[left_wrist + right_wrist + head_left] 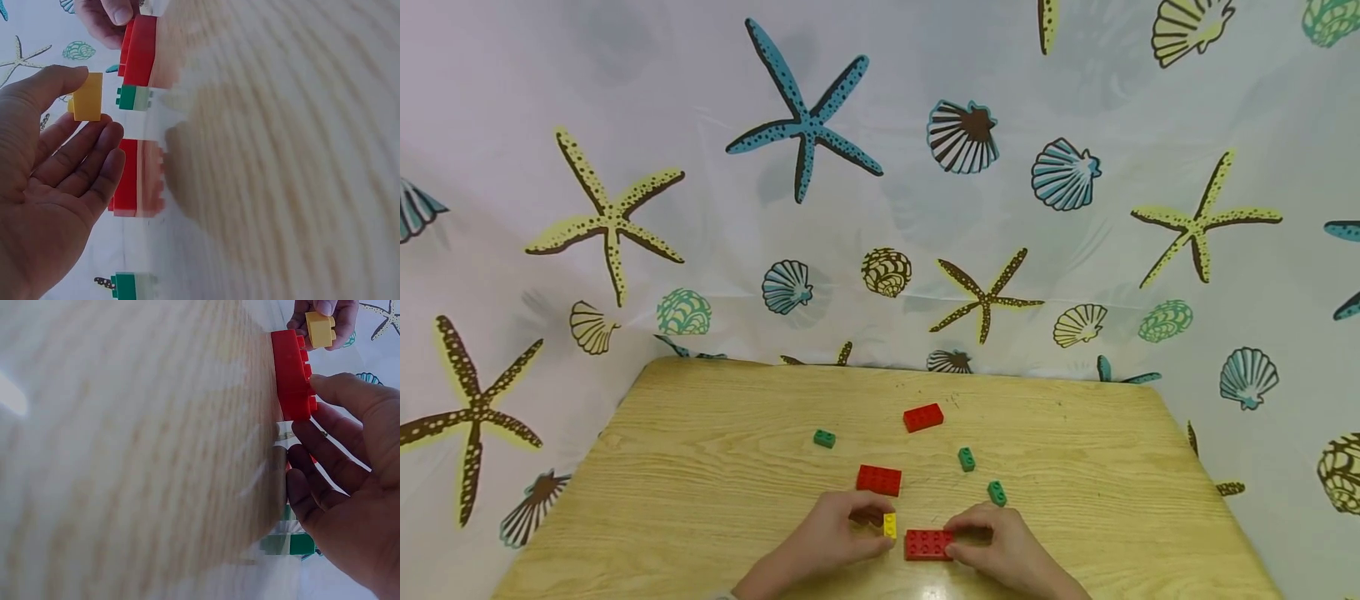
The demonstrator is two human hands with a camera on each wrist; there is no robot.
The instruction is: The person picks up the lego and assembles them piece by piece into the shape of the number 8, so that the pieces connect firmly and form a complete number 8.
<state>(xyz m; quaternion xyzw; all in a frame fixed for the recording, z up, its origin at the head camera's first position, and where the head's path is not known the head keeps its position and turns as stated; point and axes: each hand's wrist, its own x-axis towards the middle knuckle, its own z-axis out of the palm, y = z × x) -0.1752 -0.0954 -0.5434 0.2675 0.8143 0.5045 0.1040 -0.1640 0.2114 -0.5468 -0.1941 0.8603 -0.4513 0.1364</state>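
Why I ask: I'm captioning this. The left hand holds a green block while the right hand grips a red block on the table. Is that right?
Not quite: the left hand holds a yellow block, not a green one, as the head view shows. The right hand does grip a red block on the table.

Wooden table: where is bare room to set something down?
The wooden table is bare between its left edge and the leftmost green two-stud brick, and between its right edge and the rightmost green two-stud brick. Crowded: near middle, where left grip, yellow two-stud brick, nearest red eight-stud brick and right grip gather.
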